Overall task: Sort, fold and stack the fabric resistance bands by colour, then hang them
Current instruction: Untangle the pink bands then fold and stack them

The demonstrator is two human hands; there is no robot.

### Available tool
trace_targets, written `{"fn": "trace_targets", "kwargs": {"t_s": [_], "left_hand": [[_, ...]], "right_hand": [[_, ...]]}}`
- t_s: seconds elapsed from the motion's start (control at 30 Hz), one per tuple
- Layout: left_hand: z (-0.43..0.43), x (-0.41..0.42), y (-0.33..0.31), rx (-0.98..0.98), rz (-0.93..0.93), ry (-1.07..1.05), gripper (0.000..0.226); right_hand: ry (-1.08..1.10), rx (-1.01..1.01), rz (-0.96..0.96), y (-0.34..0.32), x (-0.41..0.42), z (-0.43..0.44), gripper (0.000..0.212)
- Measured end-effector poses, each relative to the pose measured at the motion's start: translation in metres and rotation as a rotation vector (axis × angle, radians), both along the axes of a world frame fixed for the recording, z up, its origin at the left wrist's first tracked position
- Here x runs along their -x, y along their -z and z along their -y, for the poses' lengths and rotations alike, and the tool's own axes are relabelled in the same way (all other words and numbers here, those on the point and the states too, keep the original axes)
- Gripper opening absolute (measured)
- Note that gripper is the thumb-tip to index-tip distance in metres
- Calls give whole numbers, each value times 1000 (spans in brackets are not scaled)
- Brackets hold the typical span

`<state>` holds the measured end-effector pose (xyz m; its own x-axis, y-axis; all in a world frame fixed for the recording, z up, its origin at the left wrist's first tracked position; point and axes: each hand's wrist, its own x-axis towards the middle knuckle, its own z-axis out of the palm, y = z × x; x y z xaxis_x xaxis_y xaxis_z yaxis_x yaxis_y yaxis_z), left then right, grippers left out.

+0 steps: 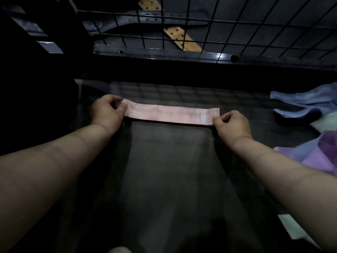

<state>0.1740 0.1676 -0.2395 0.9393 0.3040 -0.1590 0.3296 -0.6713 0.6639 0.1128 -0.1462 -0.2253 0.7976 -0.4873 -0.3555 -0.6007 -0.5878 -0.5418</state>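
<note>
Both your hands pinch the flat pink fabric resistance band (pixel 171 114); left hand (pixel 107 111) and right hand (pixel 230 125) grip opposite ends, its long axis running left-right between them over the dark mat (pixel 169 161).

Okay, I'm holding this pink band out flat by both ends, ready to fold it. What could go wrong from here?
1. The left hand and right hand pinch only the ends of the pink band; if one slips, it could twist and fold crooked.
2. The blue bands and purple bands lie jumbled near the right forearm, which could drag them.
3. The dim light may make pale colours easy to confuse.
</note>
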Motion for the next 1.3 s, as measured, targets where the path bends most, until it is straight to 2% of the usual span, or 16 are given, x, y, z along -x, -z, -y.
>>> {"fn": "trace_targets", "kwargs": {"t_s": [0.07,0.1,0.17,0.23,0.33,0.47,0.57,0.63,0.67,0.73,0.8,0.87,0.97,1.03,1.3], "left_hand": [[-2,-3,-3,-234,90,165,41],[0,-4,-6,-353,142,319,50],[8,-6,-12,-432,178,664,71],[19,-9,-15,-497,117,891,85],[32,-13,-13,-612,-3,1001,81],[38,-17,-13,-572,1,957,57],[35,-16,-11,-573,-11,972,62],[29,-10,-8,-554,41,916,70],[27,-6,-7,-514,112,813,70],[25,-2,-8,-396,187,463,57],[21,-2,-8,-254,67,142,48],[14,-2,-3,-144,-49,-1,47],[12,3,1,77,-43,-91,33],[17,6,0,150,-32,-104,31],[19,12,1,153,21,-86,30]], "right_hand": [[-117,102,31,-4,0,-3,33],[-264,201,68,-7,-1,-7,41],[-621,378,145,-10,-7,-15,57],[-867,390,117,-11,-17,-25,74],[-997,355,-33,-6,-30,-39,85],[-936,335,-16,-1,-40,-40,58],[-962,328,-10,-1,-36,-39,61],[-873,310,100,3,-23,-34,60],[-736,288,187,4,-16,-32,54],[-350,185,269,4,-4,-25,43],[-19,26,177,4,1,-18,38],[121,-97,110,8,3,-11,37],[154,-151,126,13,3,-9,30],[156,-161,148,12,1,-10,28],[137,-87,152,24,-2,-9,26]]}}
